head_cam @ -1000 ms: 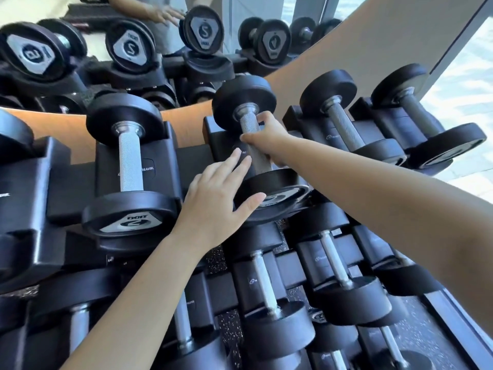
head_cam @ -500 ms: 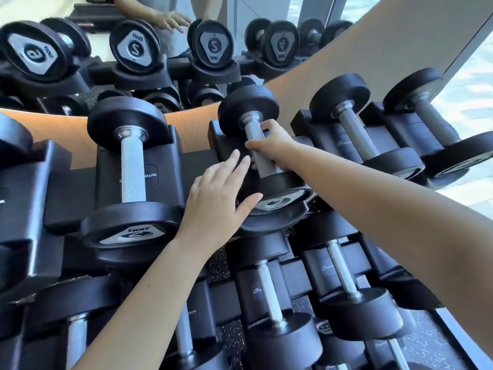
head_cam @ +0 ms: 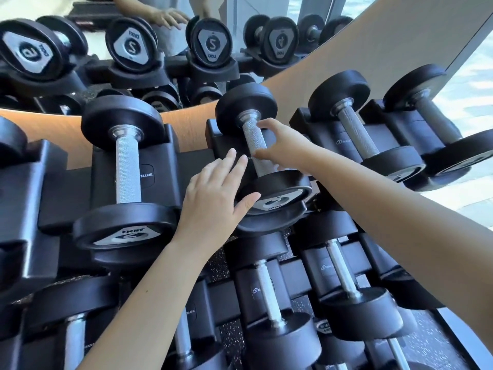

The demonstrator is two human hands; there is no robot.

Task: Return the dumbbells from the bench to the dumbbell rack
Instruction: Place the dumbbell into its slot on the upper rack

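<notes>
Your right hand (head_cam: pixel 280 146) has just opened off the knurled steel handle of the black rubber dumbbell (head_cam: pixel 256 148), now seated in the black rack cradle (head_cam: pixel 221 140); left hand (head_cam: pixel 213 198) stays spread, empty, steadying its front head. Fetch the next one.

We are observing a black tiered dumbbell rack (head_cam: pixel 165 166) carrying dumbbells in its cradles: one (head_cam: pixel 125 177) sitting left, another (head_cam: pixel 262 156) centre, more lying below.

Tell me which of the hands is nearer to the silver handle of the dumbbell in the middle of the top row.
Right. The right hand has its fingers around the silver handle, loosely opened. The left hand lies lower left of it, flat beside the near end.
</notes>
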